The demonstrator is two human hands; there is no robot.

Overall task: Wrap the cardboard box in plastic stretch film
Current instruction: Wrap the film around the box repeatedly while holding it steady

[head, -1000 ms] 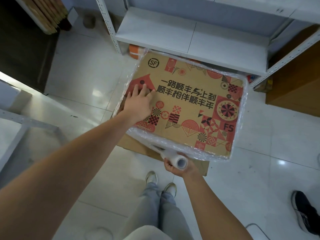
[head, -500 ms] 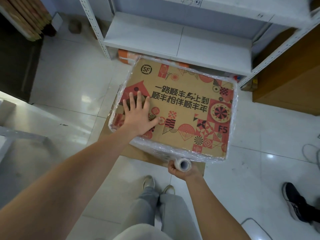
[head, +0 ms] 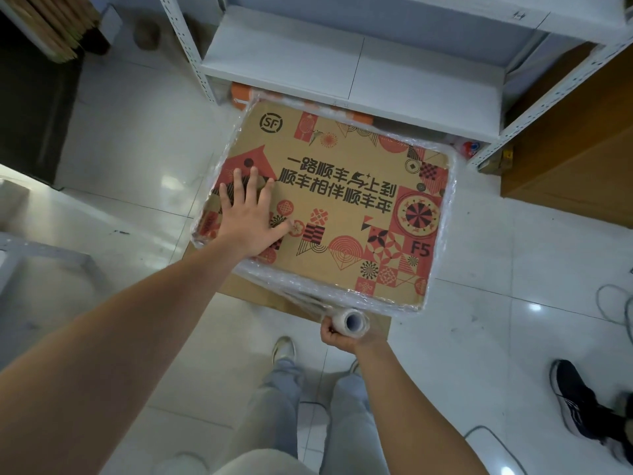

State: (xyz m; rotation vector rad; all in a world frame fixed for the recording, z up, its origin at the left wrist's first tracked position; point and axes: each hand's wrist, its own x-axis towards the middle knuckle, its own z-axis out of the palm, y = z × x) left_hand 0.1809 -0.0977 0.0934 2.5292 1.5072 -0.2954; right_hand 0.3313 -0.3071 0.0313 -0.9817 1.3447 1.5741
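Observation:
A brown cardboard box [head: 346, 207] with red and black printed patterns stands on the floor, its sides banded with clear stretch film [head: 342, 296]. My left hand [head: 251, 217] lies flat on the box's top near its left edge, fingers spread. My right hand [head: 342, 334] grips a small roll of stretch film [head: 349, 322] just below the box's near edge. A twisted strand of film runs from the roll up to the near left side of the box.
A white metal shelf rack [head: 342, 63] stands right behind the box. A flat cardboard sheet [head: 260, 293] lies under the box. A brown cabinet [head: 575, 152] is at the right. Another person's dark shoe [head: 579, 402] and a cable [head: 616, 303] lie on the tiled floor at right.
My left hand's fingers have spread flat on the box top. The roll in my right hand has stayed at the near edge while the view shifted slightly.

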